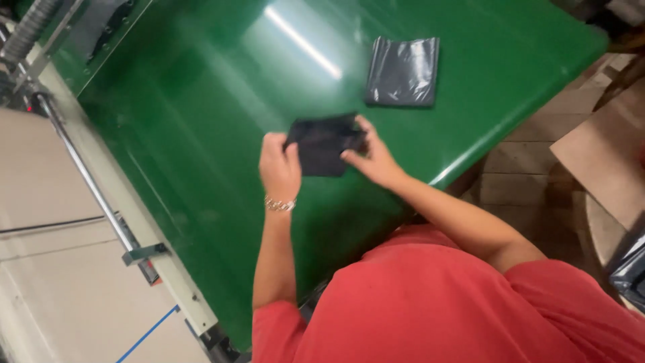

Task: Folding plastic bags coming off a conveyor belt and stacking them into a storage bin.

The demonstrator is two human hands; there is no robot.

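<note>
Hands meet over the middle of the frame, both closed on one small dark piece of folded material [322,144] held just above a glossy green surface [201,134]. The left hand [279,168] sits at the piece's left edge, its grip pinching that edge between thumb and fingers, and a pale bracelet [279,204] circles the wrist below it. The right hand [373,158] comes in from the right, its grip pressed on the piece's right side with fingertips over the upper corner and the thumb along the near edge. The piece looks black or very dark grey, roughly rectangular, slightly rumpled; whether it is cloth or plastic I cannot tell. Toward the upper right of the frame, well apart from the hands, a grey plastic bag [403,71] lies flat on the green surface, its film shiny and creased. A bright streak of reflected light runs across the surface near the top centre. Along the left of the frame a metal rail [87,178] runs diagonally beside a pale machine frame [40,269], with a small bracket fixed near its lower end. The person's red sleeves [470,309] fill the lower right. At the right edge, beyond the surface, lie a wooden floor [517,168] and a piece of brown cardboard [601,148].
</note>
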